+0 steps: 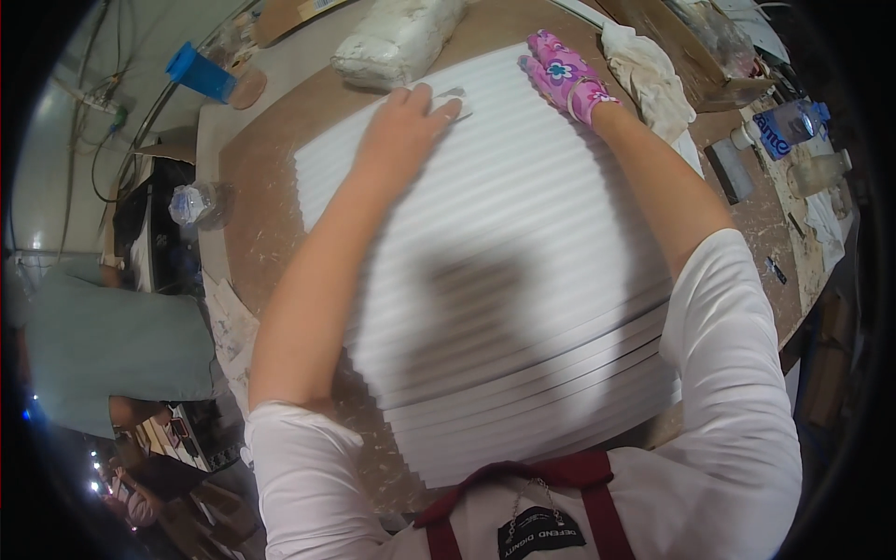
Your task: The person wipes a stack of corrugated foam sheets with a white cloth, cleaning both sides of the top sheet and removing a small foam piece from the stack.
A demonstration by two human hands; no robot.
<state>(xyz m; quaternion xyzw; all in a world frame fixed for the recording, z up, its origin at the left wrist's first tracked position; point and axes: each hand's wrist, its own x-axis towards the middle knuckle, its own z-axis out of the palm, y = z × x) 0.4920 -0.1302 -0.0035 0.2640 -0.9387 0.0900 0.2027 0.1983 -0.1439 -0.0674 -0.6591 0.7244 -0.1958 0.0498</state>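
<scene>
A wide layer of white ribbed strips (523,177), lying side by side, covers the middle of the table under both my arms. My left hand (408,129) is bare and rests near the far left part of the strips. Its fingers are bent around a small flat grey piece (455,101), perhaps a scraper blade; most of it is hidden. At the far right edge of the strips lies my right hand (565,77), in a pink flowered glove, fingers stretched out flat and touching the surface. Nothing shows in it.
A whitish wrapped block (397,42) sits beyond the strips. To the right lie a crumpled cloth (649,79), a grey block (728,172) and a plastic bottle (789,128). A blue cup (199,73) and a clear cup (193,203) stand left. A person in green (117,331) is at lower left.
</scene>
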